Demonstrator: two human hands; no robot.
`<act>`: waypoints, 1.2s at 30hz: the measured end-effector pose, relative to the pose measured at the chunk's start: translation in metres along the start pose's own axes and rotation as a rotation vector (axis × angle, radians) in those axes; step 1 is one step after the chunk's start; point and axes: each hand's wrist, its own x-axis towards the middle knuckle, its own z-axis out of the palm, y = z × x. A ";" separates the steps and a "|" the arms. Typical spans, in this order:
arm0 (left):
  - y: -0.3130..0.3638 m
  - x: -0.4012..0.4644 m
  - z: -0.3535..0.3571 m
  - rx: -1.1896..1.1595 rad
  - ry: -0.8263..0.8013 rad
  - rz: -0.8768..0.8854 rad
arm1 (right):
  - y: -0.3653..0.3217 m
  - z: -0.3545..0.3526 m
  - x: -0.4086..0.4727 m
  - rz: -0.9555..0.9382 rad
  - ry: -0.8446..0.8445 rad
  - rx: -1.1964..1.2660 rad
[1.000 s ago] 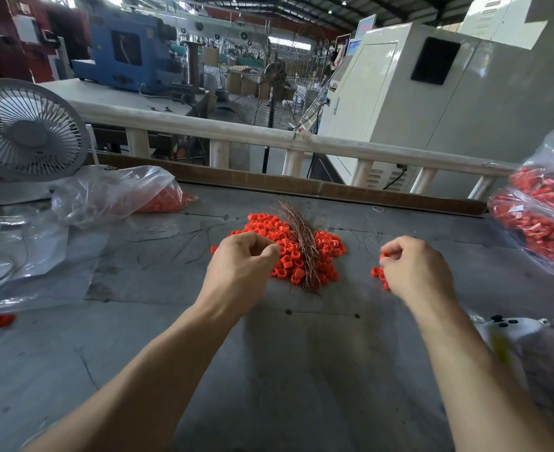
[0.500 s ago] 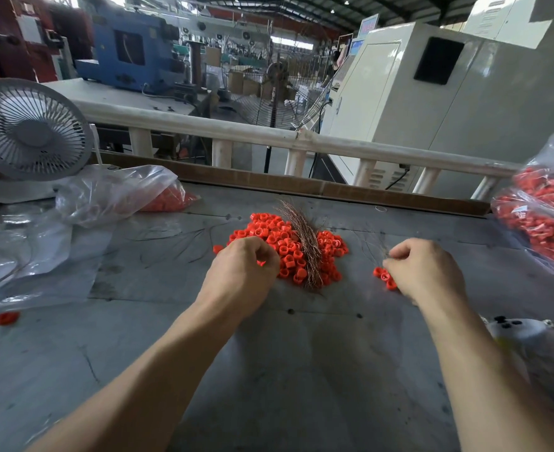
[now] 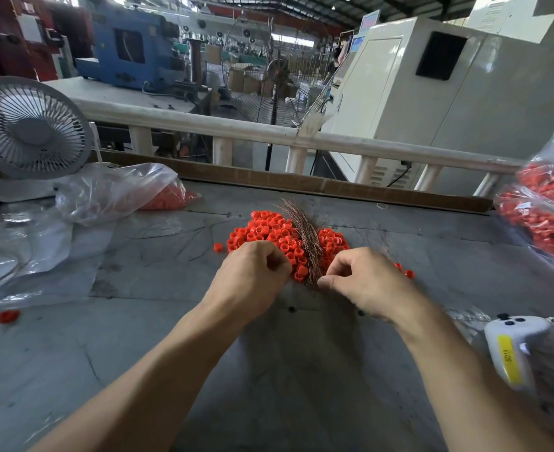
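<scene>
**Grey worktable, factory hall behind**

The worktable [image 3: 269, 370] is carrying a desk fan [image 3: 28, 132] at the left; a bag of red parts [image 3: 546, 216] is running off the right edge. At centre a wire bundle [image 3: 305, 236] is lying across a pile of red rings [image 3: 269, 233]. The left hand [image 3: 249, 282] is curling at the pile's near edge, and I cannot tell whether it is holding anything. The blurred right hand [image 3: 367, 285] seems to be pinching the bundle's near tip.

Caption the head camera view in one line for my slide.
Left hand at a pile of red plastic rings, right hand pinching at a bundle of coppery wires, on a grey workbench.
</scene>
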 end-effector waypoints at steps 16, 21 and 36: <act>0.012 -0.003 -0.005 -0.108 0.083 0.110 | -0.030 -0.001 -0.011 -0.332 0.496 0.725; 0.009 -0.003 -0.011 0.048 0.102 0.025 | -0.035 -0.005 -0.015 -0.382 0.569 0.971; -0.011 0.003 -0.019 0.269 0.160 -0.102 | -0.026 -0.014 -0.003 0.057 0.632 1.250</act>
